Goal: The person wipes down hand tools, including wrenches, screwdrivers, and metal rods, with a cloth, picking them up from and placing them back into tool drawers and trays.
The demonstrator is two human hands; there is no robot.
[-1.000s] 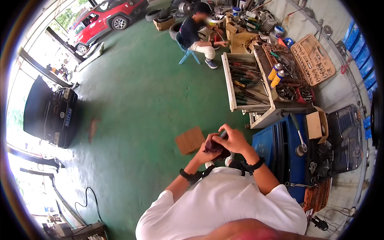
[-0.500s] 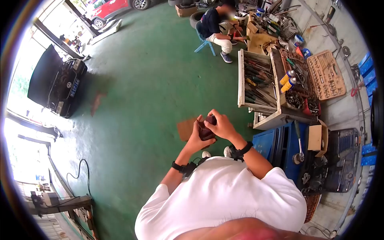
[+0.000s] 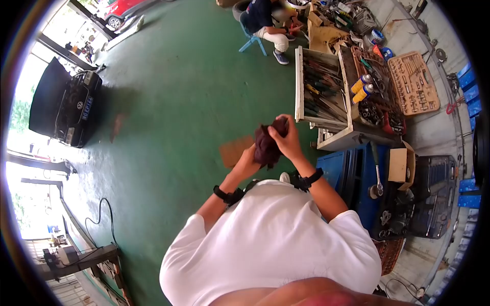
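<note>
A: Holding what, out in front of the white shirt (image 3: 270, 239)?

B: Gripping a dark maroon cloth (image 3: 266, 148), bunched in soft folds, touching both the left hand (image 3: 248, 161) and the right hand (image 3: 289, 144).

A: Lying where, exactly, relative to each?

B: Sitting between the two: meeting the left hand along the lower left side, meeting the right hand along the right and top. Hanging well above the green floor (image 3: 173, 127), too.

A: Spreading the right hand wide?

B: No, pinching narrowly: pressing the thumb onto the upper right part of the cloth, curling the fingers around the top.

A: Doing what with the left?

B: Cupping the cloth from below and the left. Losing most of the fingers under the folds, so not telling their exact curl.

A: Seeing what around there?

B: Noticing a flat piece of brown cardboard (image 3: 234, 154) on the floor, just left of the cloth in view. Spotting an open drawer (image 3: 298, 84) of tools (image 3: 319, 92) off to the right, a blue cabinet (image 3: 332, 171) near the right forearm, and farther away a co-worker (image 3: 259, 18) on a blue chair (image 3: 251, 43).
</note>
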